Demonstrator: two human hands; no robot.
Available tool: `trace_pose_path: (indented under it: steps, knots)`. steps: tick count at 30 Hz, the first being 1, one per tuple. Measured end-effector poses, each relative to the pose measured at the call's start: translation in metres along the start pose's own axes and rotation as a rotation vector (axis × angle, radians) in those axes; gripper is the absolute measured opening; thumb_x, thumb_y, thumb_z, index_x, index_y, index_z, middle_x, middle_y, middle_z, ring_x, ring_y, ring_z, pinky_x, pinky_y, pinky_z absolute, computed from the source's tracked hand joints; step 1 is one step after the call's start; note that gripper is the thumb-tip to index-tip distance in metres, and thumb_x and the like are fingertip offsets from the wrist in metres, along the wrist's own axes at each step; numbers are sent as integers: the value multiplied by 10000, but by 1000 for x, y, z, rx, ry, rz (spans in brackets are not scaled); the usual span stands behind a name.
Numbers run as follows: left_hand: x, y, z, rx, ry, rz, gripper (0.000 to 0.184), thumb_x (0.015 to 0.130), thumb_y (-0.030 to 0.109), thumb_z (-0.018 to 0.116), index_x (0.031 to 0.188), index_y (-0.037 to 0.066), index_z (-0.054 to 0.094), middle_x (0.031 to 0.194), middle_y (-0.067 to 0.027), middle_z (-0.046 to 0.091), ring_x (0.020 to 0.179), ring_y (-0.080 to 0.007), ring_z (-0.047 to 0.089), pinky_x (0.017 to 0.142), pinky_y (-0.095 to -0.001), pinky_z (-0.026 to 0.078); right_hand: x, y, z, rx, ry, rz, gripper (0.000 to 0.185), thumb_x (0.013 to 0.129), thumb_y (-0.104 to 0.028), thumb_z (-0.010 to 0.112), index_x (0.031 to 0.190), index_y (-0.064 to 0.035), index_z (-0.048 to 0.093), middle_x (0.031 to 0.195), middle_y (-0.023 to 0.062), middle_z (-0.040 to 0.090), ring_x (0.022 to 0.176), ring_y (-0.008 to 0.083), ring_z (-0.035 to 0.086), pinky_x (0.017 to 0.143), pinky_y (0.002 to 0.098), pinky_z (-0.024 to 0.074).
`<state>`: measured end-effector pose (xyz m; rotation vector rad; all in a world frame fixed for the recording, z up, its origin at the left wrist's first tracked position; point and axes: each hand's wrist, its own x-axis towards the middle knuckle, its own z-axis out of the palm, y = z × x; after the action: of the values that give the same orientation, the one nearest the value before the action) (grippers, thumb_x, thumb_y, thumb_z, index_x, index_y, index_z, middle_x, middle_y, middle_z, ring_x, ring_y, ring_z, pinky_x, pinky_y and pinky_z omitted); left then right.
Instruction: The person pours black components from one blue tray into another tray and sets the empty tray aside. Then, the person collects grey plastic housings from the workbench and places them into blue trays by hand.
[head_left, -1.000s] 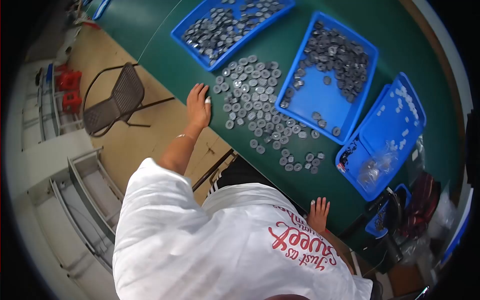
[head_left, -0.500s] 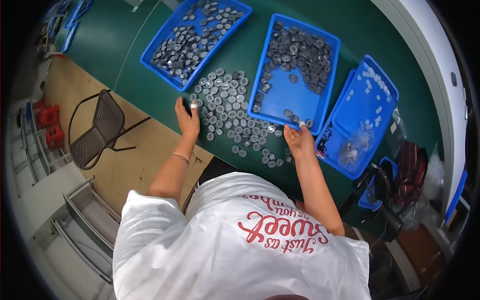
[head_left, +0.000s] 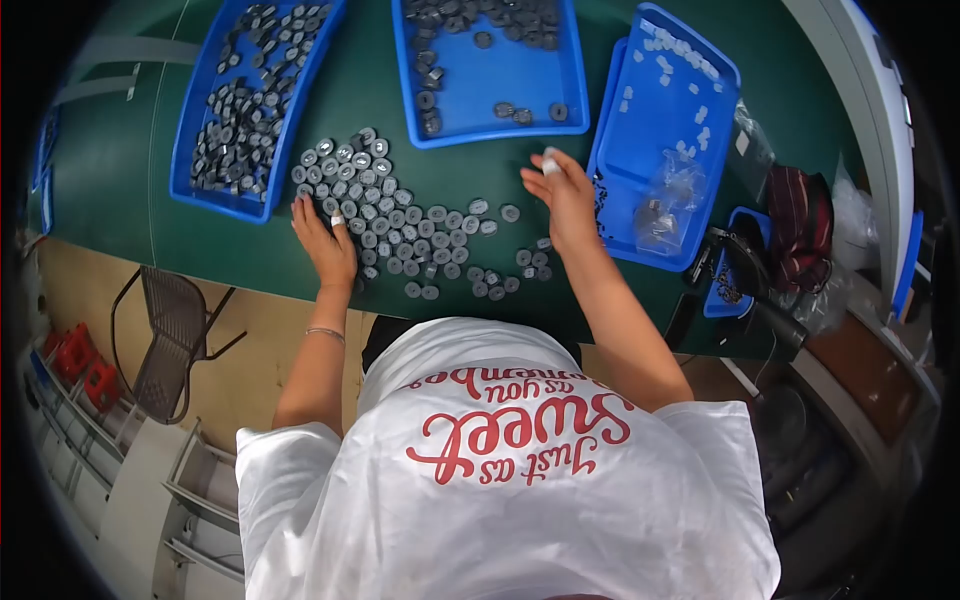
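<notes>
Many small round grey parts (head_left: 403, 217), with oval marks at their centres, lie loose in a flat pile on the green table. At the pile's left side my left hand (head_left: 325, 245) rests with fingers stretched and spread, touching or very near the outer parts. A white wrap covers its thumb tip. My right hand (head_left: 568, 200) is right of the pile, below the middle blue tray (head_left: 470, 133), apart from it. Its fingers are loosely bent and apart, a white wrap on one tip, and I see nothing held.
A left blue tray (head_left: 180, 165) and the middle one hold more grey parts. Stacked blue trays (head_left: 640, 130) on the right carry small white pieces and a clear plastic bag (head_left: 665, 205). Farther right is a dark red striped cloth (head_left: 800, 230). A brown chair (head_left: 172, 330) stands beyond the table's front edge.
My right hand has left the middle tray's near edge. The gap between that tray and the pile is wider. My left hand stays beside the pile, while the whole view has shifted.
</notes>
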<state>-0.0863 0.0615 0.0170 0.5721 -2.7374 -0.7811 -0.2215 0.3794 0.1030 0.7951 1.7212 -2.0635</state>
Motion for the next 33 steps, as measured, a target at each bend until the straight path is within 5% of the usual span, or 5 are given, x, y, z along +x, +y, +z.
trace_pose_path:
  steps: [5,11,20,26,33]
  knots:
    - [4,6,8,10,33,-12,563,921,182,516,1415,-8,324,1459,-238,313,1374,-402,263,1136,-527,137,-55,-15,-94,-1081,539,-847,546,804,-235,758,1231,-12,502,1284,193,494,1195,327,486,955,411,400]
    - [4,9,7,55,33,-46,564,918,198,527,1413,4,336,1454,-227,327,1370,-387,278,1138,-514,147,-42,16,-183,-1241,811,-423,1011,646,-541,806,1359,17,356,1394,292,370,1296,419,386,1029,489,328]
    - [5,5,5,81,20,-7,562,911,196,533,1412,21,346,1441,-227,345,1353,-392,305,1126,-505,195,-55,-38,-222,-1075,668,-721,244,900,2,490,1119,-33,592,1044,147,620,964,315,612,837,349,484]
    - [5,9,6,94,38,-12,563,910,203,540,1407,19,351,1436,-226,355,1353,-392,305,1125,-505,195,-95,-119,-216,-604,595,-486,186,1007,-168,457,1090,-69,591,639,-44,450,521,36,437,452,193,409]
    - [5,6,5,87,40,-7,562,905,204,557,1397,13,365,1428,-216,375,1349,-393,312,1119,-505,209,-88,-119,-224,-555,567,-236,213,965,-178,532,1086,-32,628,624,-35,471,490,51,429,420,215,397]
